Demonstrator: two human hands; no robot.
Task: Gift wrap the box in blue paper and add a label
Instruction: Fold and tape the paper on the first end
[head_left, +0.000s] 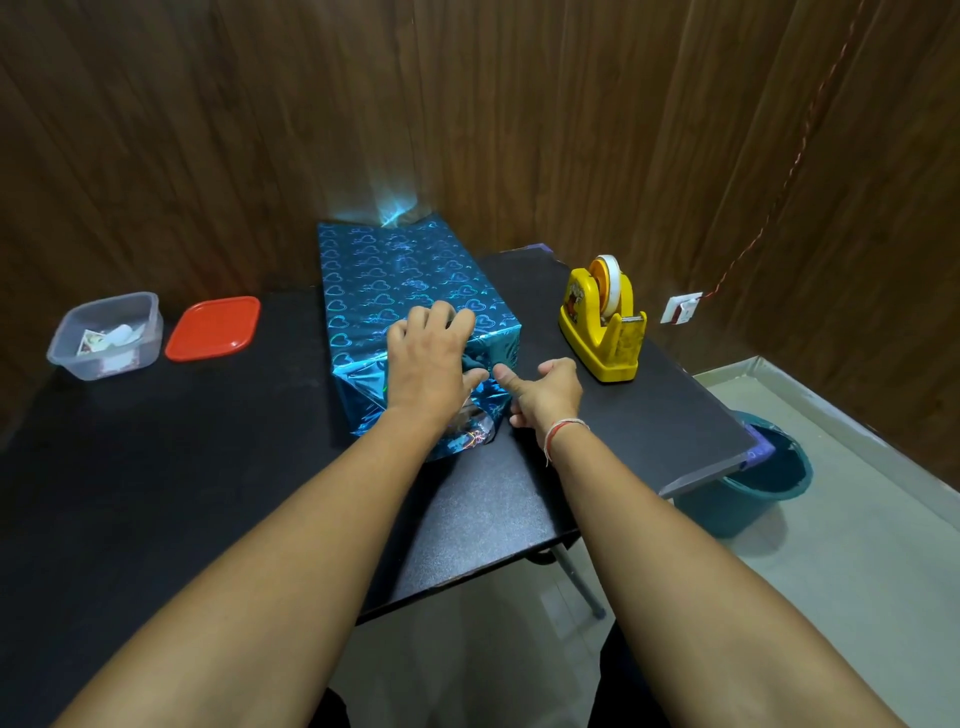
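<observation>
At twelve o'clock from us, on the matt black desk (218, 467), lies the long rectangular box wrapped in shiny blue foil paper printed with hearts (400, 280), its far end touching the brown wood-panelled wall (208, 130). Our left hand (431, 358) lies spread over the box's near top edge, fingers straight and pressing the foil down. Our right hand (545, 392), with a thread band at the wrist, sits just beside the box's near right corner, fingers curled and thumb out against the loose foil; we cannot tell whether it pinches the paper. The near end is crumpled and not folded flat. At two o'clock stands a yellow plastic tape dispenser with a white roll (605, 322), near the desk's right edge. At ten o'clock sit a clear plastic tub holding small cards (106, 338) and, just beside it, its red square lid (213, 327). Bare desk lies between these and the box. Below the desk's right edge stands a teal bucket (763, 483).
</observation>
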